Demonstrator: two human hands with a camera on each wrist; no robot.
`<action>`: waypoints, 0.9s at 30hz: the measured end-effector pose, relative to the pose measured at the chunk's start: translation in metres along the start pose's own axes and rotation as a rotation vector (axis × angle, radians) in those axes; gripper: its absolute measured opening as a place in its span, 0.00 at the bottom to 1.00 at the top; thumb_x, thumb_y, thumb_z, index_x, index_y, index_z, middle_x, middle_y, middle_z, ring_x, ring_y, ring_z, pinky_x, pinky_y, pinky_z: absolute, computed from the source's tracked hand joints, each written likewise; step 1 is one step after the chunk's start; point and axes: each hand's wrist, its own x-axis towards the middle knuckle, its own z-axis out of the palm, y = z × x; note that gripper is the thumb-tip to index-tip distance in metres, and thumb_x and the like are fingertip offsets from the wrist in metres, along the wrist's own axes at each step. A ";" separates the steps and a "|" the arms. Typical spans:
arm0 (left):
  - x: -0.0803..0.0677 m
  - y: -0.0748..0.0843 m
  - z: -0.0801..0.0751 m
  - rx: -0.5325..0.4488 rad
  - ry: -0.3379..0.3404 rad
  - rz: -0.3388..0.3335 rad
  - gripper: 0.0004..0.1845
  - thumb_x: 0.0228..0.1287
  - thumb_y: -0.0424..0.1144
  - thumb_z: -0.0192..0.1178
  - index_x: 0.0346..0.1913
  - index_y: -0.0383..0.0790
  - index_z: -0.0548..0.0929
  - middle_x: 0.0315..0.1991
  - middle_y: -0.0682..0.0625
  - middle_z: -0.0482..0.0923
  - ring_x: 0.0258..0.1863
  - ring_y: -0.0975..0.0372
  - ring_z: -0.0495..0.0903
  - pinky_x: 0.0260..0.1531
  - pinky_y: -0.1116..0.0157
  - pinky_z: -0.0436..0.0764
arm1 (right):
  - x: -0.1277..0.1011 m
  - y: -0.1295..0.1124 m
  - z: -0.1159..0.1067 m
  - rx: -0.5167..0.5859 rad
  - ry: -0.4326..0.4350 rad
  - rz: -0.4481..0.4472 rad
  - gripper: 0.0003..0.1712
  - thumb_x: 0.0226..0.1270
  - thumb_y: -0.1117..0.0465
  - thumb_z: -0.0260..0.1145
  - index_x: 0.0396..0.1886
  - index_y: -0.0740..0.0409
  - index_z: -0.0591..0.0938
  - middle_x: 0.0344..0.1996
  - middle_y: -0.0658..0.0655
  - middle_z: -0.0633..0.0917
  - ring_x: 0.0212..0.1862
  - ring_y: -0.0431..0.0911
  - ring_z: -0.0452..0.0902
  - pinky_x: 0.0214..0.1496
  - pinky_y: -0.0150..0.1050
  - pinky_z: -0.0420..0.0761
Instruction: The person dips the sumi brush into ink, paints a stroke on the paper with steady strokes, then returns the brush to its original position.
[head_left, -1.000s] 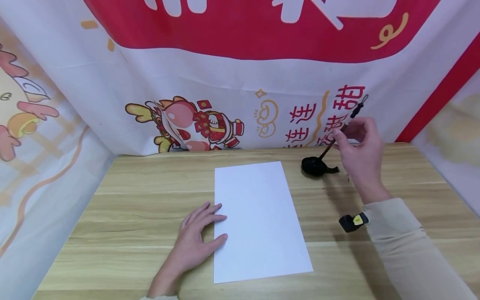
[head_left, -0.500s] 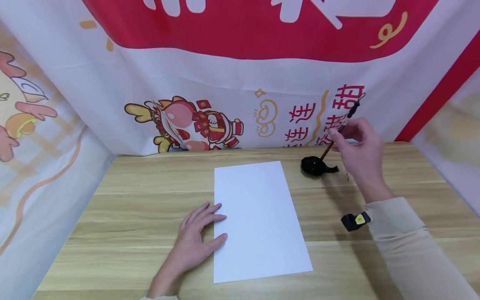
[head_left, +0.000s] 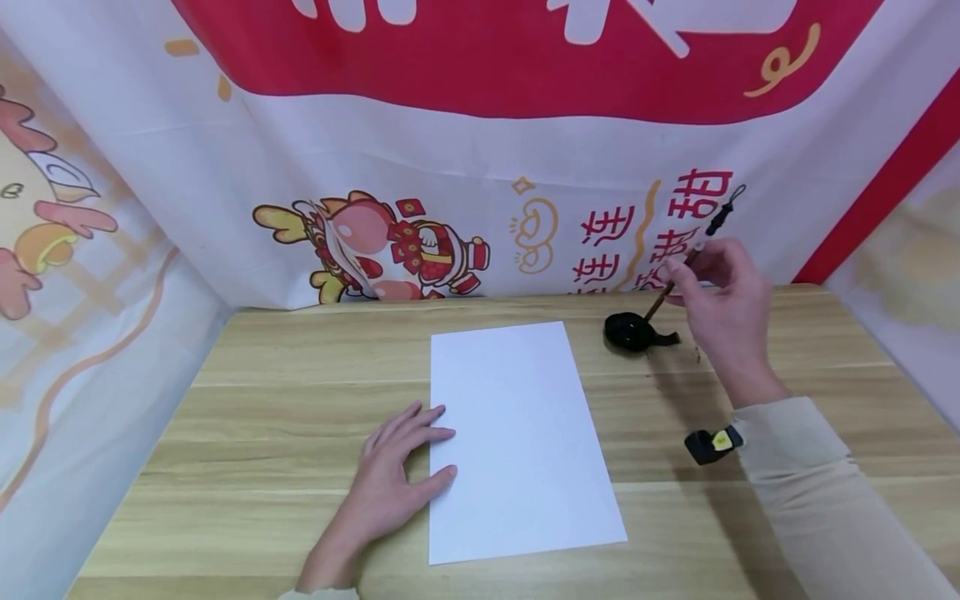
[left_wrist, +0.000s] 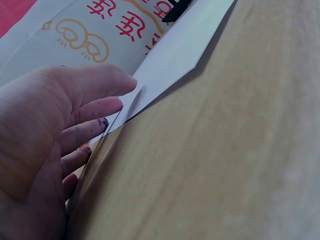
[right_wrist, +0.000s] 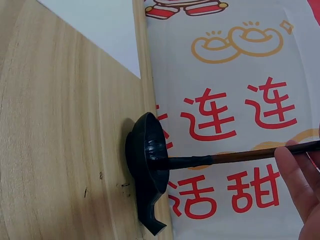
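We note the right hand [head_left: 723,287] pinching the brush [head_left: 686,262], tip dipped in the black ink dish [head_left: 633,332] near the worktop's [head_left: 247,417] far right edge. Left hand [head_left: 393,475] lies flat, fingers spread, on the paper's [head_left: 517,442] left edge at mid-worktop. Risk: an overloaded tip may drip ink in transit.

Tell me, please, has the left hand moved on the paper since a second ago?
No. The left hand rests at the same spot on the paper's left edge.
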 end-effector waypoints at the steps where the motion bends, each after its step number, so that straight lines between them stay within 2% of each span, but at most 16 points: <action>1: 0.000 0.000 0.000 0.000 -0.001 -0.002 0.23 0.60 0.44 0.78 0.60 0.55 0.89 0.79 0.55 0.74 0.85 0.47 0.62 0.80 0.31 0.49 | 0.000 0.000 0.000 -0.005 0.004 -0.011 0.20 0.76 0.55 0.72 0.61 0.54 0.78 0.42 0.39 0.83 0.44 0.37 0.83 0.37 0.27 0.89; 4: 0.000 0.000 0.000 0.002 -0.005 -0.006 0.23 0.61 0.43 0.78 0.60 0.55 0.89 0.78 0.55 0.74 0.85 0.47 0.62 0.80 0.31 0.49 | -0.002 0.000 0.001 -0.039 0.019 -0.059 0.23 0.77 0.56 0.71 0.66 0.53 0.76 0.44 0.44 0.85 0.44 0.35 0.83 0.37 0.25 0.88; 8: 0.000 0.000 0.000 0.002 -0.004 -0.007 0.23 0.60 0.44 0.78 0.59 0.56 0.89 0.79 0.55 0.74 0.85 0.47 0.62 0.80 0.31 0.49 | -0.003 -0.001 0.003 -0.072 0.042 -0.135 0.24 0.78 0.57 0.69 0.67 0.58 0.76 0.47 0.55 0.89 0.43 0.31 0.83 0.36 0.22 0.86; 10: 0.000 0.000 0.000 0.000 -0.002 -0.009 0.23 0.60 0.43 0.78 0.59 0.56 0.89 0.79 0.55 0.74 0.84 0.47 0.62 0.81 0.31 0.49 | -0.002 -0.001 0.004 -0.068 0.048 -0.152 0.23 0.79 0.58 0.69 0.66 0.61 0.76 0.45 0.53 0.89 0.42 0.30 0.83 0.36 0.22 0.86; 15: 0.001 0.001 0.000 -0.005 -0.003 -0.009 0.23 0.60 0.43 0.78 0.59 0.56 0.89 0.78 0.55 0.74 0.84 0.47 0.62 0.81 0.31 0.49 | 0.000 -0.001 0.006 -0.033 0.049 -0.167 0.21 0.82 0.58 0.65 0.64 0.66 0.76 0.40 0.38 0.83 0.41 0.30 0.83 0.34 0.21 0.86; 23: 0.001 -0.001 0.000 0.003 -0.008 -0.007 0.23 0.61 0.43 0.78 0.59 0.57 0.88 0.79 0.55 0.74 0.85 0.47 0.62 0.81 0.32 0.49 | -0.002 -0.006 0.005 -0.085 0.024 -0.137 0.21 0.85 0.54 0.60 0.65 0.64 0.74 0.45 0.50 0.84 0.43 0.31 0.82 0.35 0.20 0.85; 27: 0.001 -0.001 0.000 -0.002 -0.007 -0.009 0.23 0.61 0.43 0.78 0.59 0.56 0.89 0.79 0.55 0.74 0.85 0.47 0.62 0.81 0.32 0.49 | -0.001 -0.005 0.004 -0.071 0.007 -0.104 0.21 0.85 0.52 0.61 0.63 0.63 0.74 0.44 0.45 0.83 0.44 0.33 0.82 0.36 0.23 0.87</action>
